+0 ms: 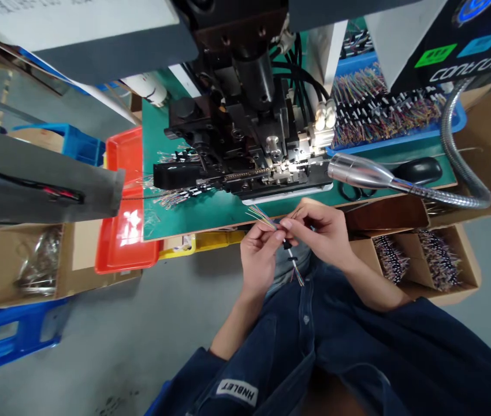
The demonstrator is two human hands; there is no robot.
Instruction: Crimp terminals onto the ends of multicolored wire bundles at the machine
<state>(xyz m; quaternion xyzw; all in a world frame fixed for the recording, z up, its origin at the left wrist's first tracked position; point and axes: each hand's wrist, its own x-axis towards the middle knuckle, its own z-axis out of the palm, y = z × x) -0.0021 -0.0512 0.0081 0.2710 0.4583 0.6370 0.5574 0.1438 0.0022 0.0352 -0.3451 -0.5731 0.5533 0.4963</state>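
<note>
Between both hands, just in front of the bench edge, is a short multi-wire cable [289,252] with a dark sleeve and fanned, coloured wires at both ends. My left hand [261,249] pinches it near its upper end, where thin wires spread toward the machine. The fingers of my right hand [321,228] are closed at the same end, thumb and index on the wires. The cable's lower end hangs below the hands. Beyond them stands a dark crimping machine [245,121], its lit working spot [283,169] close to the hands.
A lamp head [353,170] on a flexible neck and a black mouse [419,170] lie at right. A blue bin [401,138] holds many cables; a red tray [126,248] stands left. Boxed cables [390,257] sit below right. More cables [176,196] lie on the green mat.
</note>
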